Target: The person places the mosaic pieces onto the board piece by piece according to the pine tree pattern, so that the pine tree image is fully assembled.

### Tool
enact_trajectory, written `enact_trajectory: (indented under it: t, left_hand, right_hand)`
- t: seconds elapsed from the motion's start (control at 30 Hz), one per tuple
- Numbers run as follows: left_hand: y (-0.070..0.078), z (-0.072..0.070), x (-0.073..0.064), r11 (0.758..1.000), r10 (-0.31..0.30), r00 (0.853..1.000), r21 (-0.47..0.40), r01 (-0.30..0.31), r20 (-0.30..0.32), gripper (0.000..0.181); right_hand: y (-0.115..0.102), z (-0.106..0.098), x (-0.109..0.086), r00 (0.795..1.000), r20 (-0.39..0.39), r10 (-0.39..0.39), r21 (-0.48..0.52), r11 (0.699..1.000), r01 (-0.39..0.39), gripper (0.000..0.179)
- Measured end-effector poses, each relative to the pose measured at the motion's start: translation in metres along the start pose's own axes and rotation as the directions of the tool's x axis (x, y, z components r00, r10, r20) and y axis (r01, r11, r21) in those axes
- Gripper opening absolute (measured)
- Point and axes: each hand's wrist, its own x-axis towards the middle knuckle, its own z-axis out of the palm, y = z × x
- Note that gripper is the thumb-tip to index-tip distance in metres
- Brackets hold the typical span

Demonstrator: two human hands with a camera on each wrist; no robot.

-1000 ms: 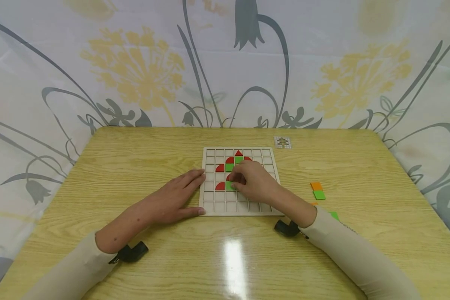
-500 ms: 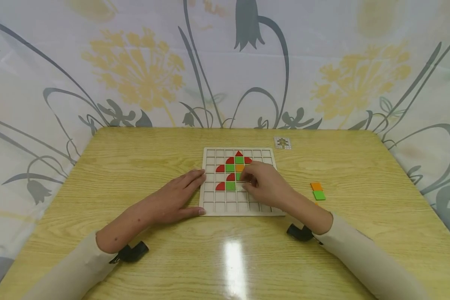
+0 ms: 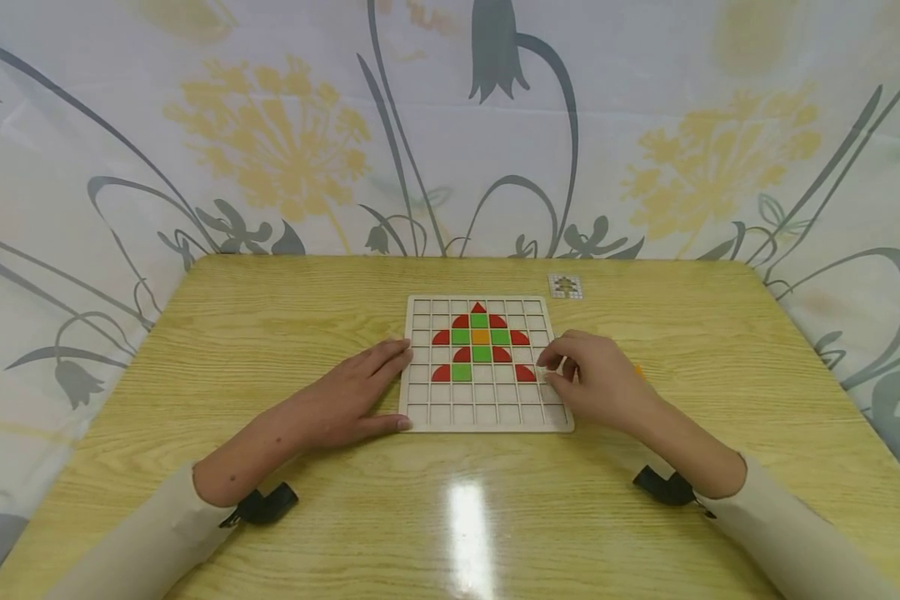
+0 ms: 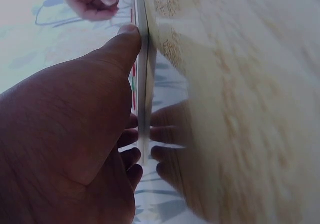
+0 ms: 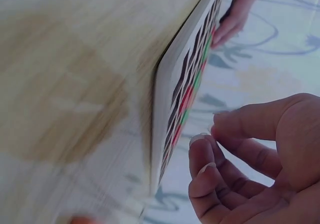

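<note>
A pale wooden grid board [image 3: 438, 414] lies mid-table, with red, green and orange flat tiles in its cells forming a stepped tree shape. Along its left edge rests my left hand [image 3: 348, 396], fingers extended, thumb at the near left corner. My right hand [image 3: 603, 379] hovers by the board's right edge, fingers loosely bent and thumb near the index finger. Nothing shows between those fingertips in the right wrist view, where the right hand [image 5: 250, 159] is apart from the board [image 5: 172, 69]. The nearest red tile [image 3: 525, 373] is a rounded one.
A small patterned picture card [image 3: 566, 287] lies behind the board's far right corner. Part of a loose orange tile [image 3: 640, 372] peeks out past my right hand, which covers the spot around it. A floral cloth [image 3: 450, 125] hangs behind the wooden table [image 3: 307, 287].
My right hand has moved right, from over the board's middle to its right edge, uncovering tiles there and hiding most loose ones. My left hand stays put.
</note>
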Motion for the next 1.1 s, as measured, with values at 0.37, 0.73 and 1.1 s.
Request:
enact_trajectory:
  t: [0.37,0.73,1.1]
  left_hand:
    - [0.002,-0.001,0.000,1.000,-0.010,1.000,0.008,0.010,0.004,0.092]
    - [0.002,-0.002,0.000,1.000,0.005,1.000,0.006,-0.005,-0.004,0.092]
    - [0.002,-0.002,0.000,1.000,0.000,1.000,0.004,0.000,-0.004,0.092]
  right_hand:
    - [0.036,-0.031,-0.037,0.995,-0.040,0.090,-0.025,0.996,-0.091,0.011]
    - [0.059,-0.044,-0.058,0.963,-0.017,0.268,-0.045,0.962,-0.269,0.017]
    - [0.074,-0.049,-0.062,0.916,0.064,0.395,-0.129,0.914,-0.385,0.041]
